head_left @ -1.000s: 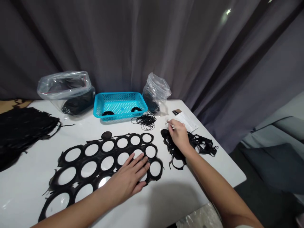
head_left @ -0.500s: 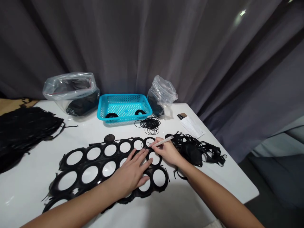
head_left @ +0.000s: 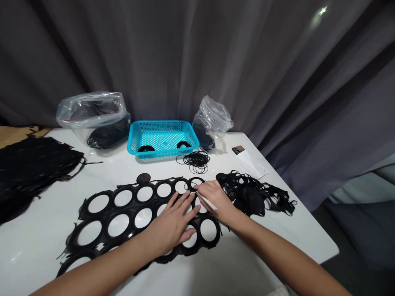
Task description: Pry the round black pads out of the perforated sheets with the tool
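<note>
A black rubber-like sheet (head_left: 131,209) with rows of large round holes lies on the white table. My left hand (head_left: 173,218) rests flat on it with fingers spread. At the sheet's far right end, my right hand (head_left: 216,199) is closed around a slim white pen-like tool (head_left: 207,202), which now lies under the palm. Its thumb and fingertips are pinched beside the last hole of the far row, at a thin black ring (head_left: 187,186). Beyond the hands lies a loose pile of thin black rings (head_left: 197,160).
A blue basket (head_left: 163,154) holding black rings stands at the back between two clear plastic bags (head_left: 92,113) (head_left: 214,113). Black scraps (head_left: 253,193) lie at right, stacked black sheets (head_left: 33,172) at left. A phone (head_left: 238,149), white paper (head_left: 251,163) and black disc (head_left: 143,178) also lie there.
The white tool has swung in my right hand from pointing up and right to lying down under the palm. My left hand stays in place on the sheet.
</note>
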